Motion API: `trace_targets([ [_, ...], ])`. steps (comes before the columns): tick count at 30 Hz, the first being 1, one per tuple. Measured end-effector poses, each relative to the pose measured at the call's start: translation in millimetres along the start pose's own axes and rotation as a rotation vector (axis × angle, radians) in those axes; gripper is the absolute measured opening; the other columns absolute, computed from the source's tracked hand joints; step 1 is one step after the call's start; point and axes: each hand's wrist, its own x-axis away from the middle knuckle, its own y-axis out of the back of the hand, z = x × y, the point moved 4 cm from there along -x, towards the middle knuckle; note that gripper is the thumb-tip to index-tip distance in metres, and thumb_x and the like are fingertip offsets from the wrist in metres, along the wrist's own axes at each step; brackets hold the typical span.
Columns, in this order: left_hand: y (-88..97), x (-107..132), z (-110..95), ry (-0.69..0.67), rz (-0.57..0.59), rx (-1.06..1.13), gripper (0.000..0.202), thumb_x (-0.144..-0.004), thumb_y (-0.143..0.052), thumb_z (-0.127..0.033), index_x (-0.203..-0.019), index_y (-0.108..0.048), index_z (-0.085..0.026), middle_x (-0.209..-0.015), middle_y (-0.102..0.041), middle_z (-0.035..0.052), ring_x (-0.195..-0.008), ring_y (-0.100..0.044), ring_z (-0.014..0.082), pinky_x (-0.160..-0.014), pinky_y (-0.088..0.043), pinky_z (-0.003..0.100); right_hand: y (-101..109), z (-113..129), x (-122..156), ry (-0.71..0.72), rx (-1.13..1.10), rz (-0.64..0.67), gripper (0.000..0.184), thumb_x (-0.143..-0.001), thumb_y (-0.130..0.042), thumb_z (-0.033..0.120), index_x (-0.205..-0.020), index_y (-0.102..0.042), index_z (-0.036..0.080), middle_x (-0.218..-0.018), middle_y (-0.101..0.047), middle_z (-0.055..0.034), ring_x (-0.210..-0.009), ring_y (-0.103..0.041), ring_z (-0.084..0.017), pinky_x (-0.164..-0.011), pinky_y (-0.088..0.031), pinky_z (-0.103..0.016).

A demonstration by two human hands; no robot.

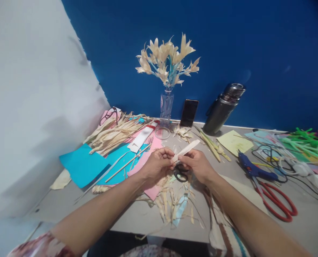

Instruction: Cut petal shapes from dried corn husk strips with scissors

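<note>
A pale strip of dried corn husk (pixel 189 147) is held up over the middle of the table, its wider end pointing up to the right. My right hand (pixel 196 162) pinches it between thumb and fingers. At its lower left end, my left hand (pixel 160 162) is closed with thumb and fingertips on the same strip. Just beneath my hands lie small scissors with black handles (pixel 180 175), partly covered by my fingers. Husk scraps (pixel 169 201) are scattered on the table below them.
Behind stand a clear bottle (pixel 166 107) of husk flowers (pixel 165 59), a phone (pixel 189 113) and a leaning flask (pixel 223 109). Dried husks (pixel 113 134) and blue paper (pixel 84 164) lie left. A blue glue gun (pixel 255 168), its cord and red-handled scissors (pixel 279 203) lie right.
</note>
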Motion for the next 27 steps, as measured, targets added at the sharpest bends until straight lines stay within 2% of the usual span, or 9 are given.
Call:
trace_targets([
  [5,-1.1,5,-3,0.066,0.068,-0.072,0.02,-0.071,-0.07,-0.015,-0.089,-0.06,-0.016,-0.075,-0.062,0.0023,-0.064,-0.058,0.0098,-0.056,-0.041,0.02,-2,5,3,0.027,-0.011,-0.05,0.034,-0.064,-0.076,0.033,-0.088,-0.069,0.011,-0.055,-0.058,0.0031,-0.045,-0.044,-0.008,-0.045,-0.032,-0.022],
  [8,-2.9,8,-2,0.071,0.048,-0.113,0.018,-0.074,-0.072,-0.026,-0.082,-0.06,-0.017,-0.074,-0.061,0.0011,-0.062,-0.056,0.0083,-0.055,-0.039,0.019,-3,5,6,0.041,0.019,-0.091,0.038,-0.063,-0.076,0.03,-0.095,-0.067,0.012,-0.058,-0.06,0.0034,-0.049,-0.049,-0.01,-0.048,-0.036,-0.023],
  [10,-3.6,7,-1,0.05,0.027,-0.116,0.021,-0.07,-0.076,-0.027,-0.075,-0.058,-0.016,-0.069,-0.059,-0.0002,-0.058,-0.053,0.0073,-0.053,-0.037,0.018,-4,5,7,0.048,0.048,-0.083,0.04,-0.063,-0.075,0.029,-0.098,-0.066,0.012,-0.062,-0.063,0.0022,-0.053,-0.053,-0.012,-0.051,-0.039,-0.024],
  [15,0.0,1,3,0.088,0.031,-0.072,0.019,-0.066,-0.076,-0.02,-0.07,-0.058,-0.015,-0.061,-0.06,0.0008,-0.052,-0.053,0.0085,-0.052,-0.038,0.02,-5,7,8,0.046,0.04,-0.002,0.038,-0.063,-0.074,0.026,-0.098,-0.066,0.013,-0.074,-0.068,-0.0012,-0.064,-0.059,-0.015,-0.061,-0.045,-0.026],
  [21,2.4,-2,5,0.129,0.112,-0.028,0.016,-0.071,-0.073,-0.02,-0.075,-0.06,-0.014,-0.067,-0.062,0.0031,-0.055,-0.057,0.0089,-0.053,-0.04,0.019,-6,8,9,0.026,-0.048,-0.008,0.036,-0.062,-0.069,0.022,-0.097,-0.065,0.013,-0.061,-0.063,0.0037,-0.051,-0.052,-0.011,-0.05,-0.038,-0.022],
  [24,-0.3,1,5,0.125,0.086,-0.083,0.014,-0.072,-0.072,-0.021,-0.075,-0.06,-0.013,-0.065,-0.061,0.0026,-0.053,-0.056,0.0081,-0.05,-0.039,0.018,-8,10,10,0.013,-0.055,-0.022,0.038,-0.058,-0.07,0.021,-0.095,-0.063,0.014,-0.068,-0.067,0.0008,-0.059,-0.058,-0.014,-0.055,-0.042,-0.024],
  [27,-3.8,4,6,0.111,0.043,-0.094,0.013,-0.069,-0.072,-0.017,-0.072,-0.059,-0.013,-0.059,-0.058,0.0007,-0.049,-0.053,0.0073,-0.048,-0.036,0.017,-8,11,11,0.038,-0.001,-0.072,0.034,-0.058,-0.067,0.019,-0.091,-0.063,0.014,-0.066,-0.065,0.0015,-0.058,-0.055,-0.013,-0.053,-0.041,-0.024],
])
